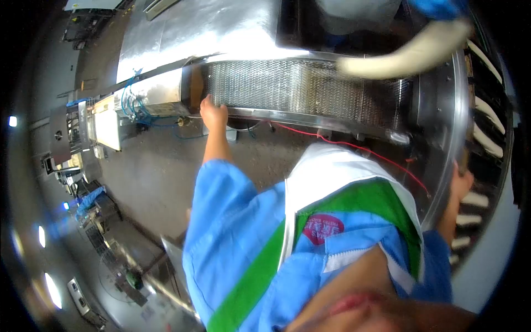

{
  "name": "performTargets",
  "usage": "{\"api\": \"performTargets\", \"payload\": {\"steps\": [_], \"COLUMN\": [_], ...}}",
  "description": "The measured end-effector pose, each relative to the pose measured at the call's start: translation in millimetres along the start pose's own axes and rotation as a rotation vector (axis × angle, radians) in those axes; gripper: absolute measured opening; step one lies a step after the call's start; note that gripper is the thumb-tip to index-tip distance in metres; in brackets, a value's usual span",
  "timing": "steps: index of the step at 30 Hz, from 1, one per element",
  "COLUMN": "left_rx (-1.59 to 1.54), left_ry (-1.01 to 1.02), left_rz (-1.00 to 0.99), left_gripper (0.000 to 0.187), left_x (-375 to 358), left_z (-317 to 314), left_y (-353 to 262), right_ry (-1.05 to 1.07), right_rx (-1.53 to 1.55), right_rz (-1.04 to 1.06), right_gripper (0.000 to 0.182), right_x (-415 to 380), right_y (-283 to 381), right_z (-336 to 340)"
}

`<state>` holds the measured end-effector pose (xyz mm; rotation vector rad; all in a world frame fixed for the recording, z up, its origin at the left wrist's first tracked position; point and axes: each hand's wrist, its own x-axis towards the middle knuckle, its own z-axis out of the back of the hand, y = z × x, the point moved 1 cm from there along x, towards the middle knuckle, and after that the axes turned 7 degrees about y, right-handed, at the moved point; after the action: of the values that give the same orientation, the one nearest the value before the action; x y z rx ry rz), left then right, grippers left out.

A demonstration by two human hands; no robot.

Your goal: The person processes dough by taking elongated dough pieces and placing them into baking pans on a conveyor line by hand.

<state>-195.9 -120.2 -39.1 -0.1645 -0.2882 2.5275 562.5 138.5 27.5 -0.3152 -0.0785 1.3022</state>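
My left hand [214,115] is at the near side rail of a mesh-belt conveyor [254,83], its fingers curled over the edge by the belt's left end. At the far right, my right hand [462,181] grips the edge of a dark slotted tray [480,77], right beside the curved metal frame. Long pale dough pieces [488,141] lie in the tray's slots. A larger pale, long piece [406,55], smeared by motion, hangs over the belt's right end, with a co-worker's blue glove [440,8] at its upper end.
Behind the conveyor is a shiny steel table [199,33]. A red cable [354,145] runs below the conveyor, and blue hoses [131,102] hang at its left end. Further machinery [83,133] stands at the left. A person in pale clothing [359,14] is across the conveyor.
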Motion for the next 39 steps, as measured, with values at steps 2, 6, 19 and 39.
{"api": "performTargets", "payload": {"steps": [2,6,19,39], "left_rx": [-0.015,-0.035,0.024,0.409], "left_ry": [-0.006,0.018,-0.022,0.135], "left_rz": [0.008,0.052,0.084,-0.169], "left_gripper": [0.054,0.059,0.068,0.063], "left_x": [15,12,21,41], "left_z": [-4,-8,-8,-20], "left_y": [-7,13,7,-30], "right_ry": [-0.057,-0.069,-0.022,-0.160], "right_rx": [-0.023,-0.033,0.027,0.048], "right_rz": [0.012,0.035,0.045,0.046], "right_gripper": [0.077,0.072,0.072,0.068], "right_x": [7,-6,-45,-45], "right_y": [4,-11,-19,-3], "right_z": [-10,0,17,-2]}}
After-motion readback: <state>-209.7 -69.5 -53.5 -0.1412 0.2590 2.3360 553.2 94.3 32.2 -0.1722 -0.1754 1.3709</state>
